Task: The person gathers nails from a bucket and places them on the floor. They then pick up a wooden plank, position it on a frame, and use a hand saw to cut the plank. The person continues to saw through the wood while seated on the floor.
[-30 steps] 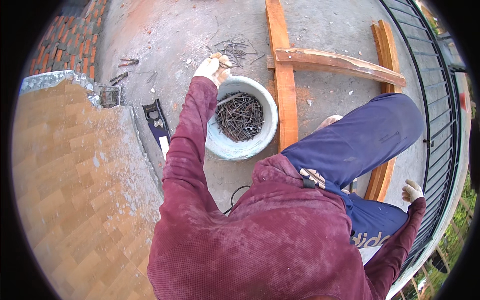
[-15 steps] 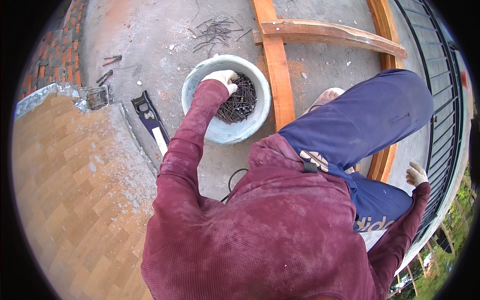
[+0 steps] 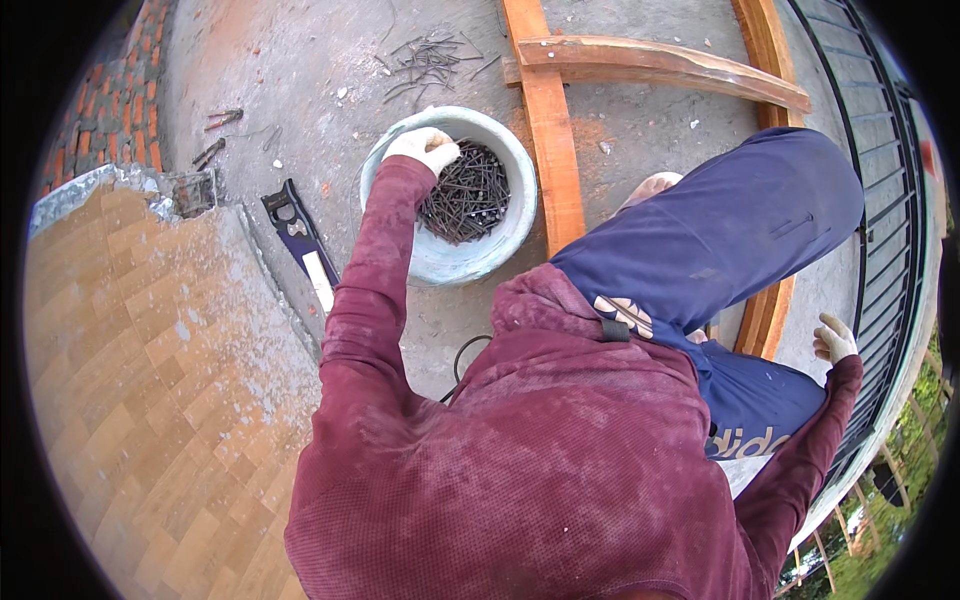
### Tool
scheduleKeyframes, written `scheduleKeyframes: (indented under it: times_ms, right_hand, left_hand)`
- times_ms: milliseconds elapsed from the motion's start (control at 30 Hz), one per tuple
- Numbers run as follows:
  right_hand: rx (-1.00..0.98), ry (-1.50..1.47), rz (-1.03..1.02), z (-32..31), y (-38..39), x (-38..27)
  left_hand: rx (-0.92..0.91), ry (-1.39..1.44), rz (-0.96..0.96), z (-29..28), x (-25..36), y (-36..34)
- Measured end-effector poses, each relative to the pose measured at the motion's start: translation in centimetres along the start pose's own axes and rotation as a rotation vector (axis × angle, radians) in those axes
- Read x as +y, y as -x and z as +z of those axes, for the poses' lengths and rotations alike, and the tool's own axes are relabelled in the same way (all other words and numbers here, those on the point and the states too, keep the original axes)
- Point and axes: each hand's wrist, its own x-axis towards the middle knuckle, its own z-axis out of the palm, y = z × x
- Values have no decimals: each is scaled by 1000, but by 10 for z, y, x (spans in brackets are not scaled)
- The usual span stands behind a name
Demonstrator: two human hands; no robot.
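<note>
My left hand (image 3: 423, 148), in a pale glove, is over the upper left part of a pale blue-white bucket (image 3: 521, 212) filled with dark nails (image 3: 470, 198). Its fingers are curled, and whatever they hold is hidden. My gloved right hand (image 3: 834, 338) is out at the right beside my bent leg, fingers apart and loosely bent, holding nothing. A hand saw (image 3: 290, 225) with a black handle lies left of the bucket. Loose nails (image 3: 428, 62) lie scattered on the concrete above the bucket.
Orange timber beams (image 3: 552, 150), with a crosspiece (image 3: 665, 68), lie to the right of the bucket. Black metal railing (image 3: 880, 200) runs along the right. Tan tiles (image 3: 135, 390) cover the left side, with bricks (image 3: 125, 110) behind. Pliers (image 3: 225, 118) lie on the concrete.
My left hand came down from the scattered nails into the bucket, then rose slightly toward its upper left rim. My right hand appears higher in the view, still beside the railing.
</note>
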Motion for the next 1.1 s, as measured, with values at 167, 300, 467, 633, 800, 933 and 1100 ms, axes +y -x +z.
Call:
scheduleKeyframes:
  times_ms: [167, 300, 467, 633, 800, 933, 1100]
  right_hand:
    - [27, -3, 33, -1, 0, 6]
    - [24, 7, 17, 2, 1, 3]
    - [19, 11, 28, 2, 6, 6]
    - [-5, 19, 46, -2, 1, 11]
    - [7, 24, 2, -2, -2, 4]
    - [-1, 23, -9, 1, -6, -2]
    - [-14, -2, -22, -1, -9, 2]
  left_hand:
    - [344, 77, 80, -60, 24, -29]
    - [285, -196, 122, -72, 35, -46]
    - [-353, -548, 129, -6, 56, -4]
    - [-339, -711, -100, 37, 56, -10]
    - [-336, -403, -122, 19, 28, -14]
    - [-334, 251, -115, -12, -25, -9]
    - [37, 441, 62, -55, -3, -30]
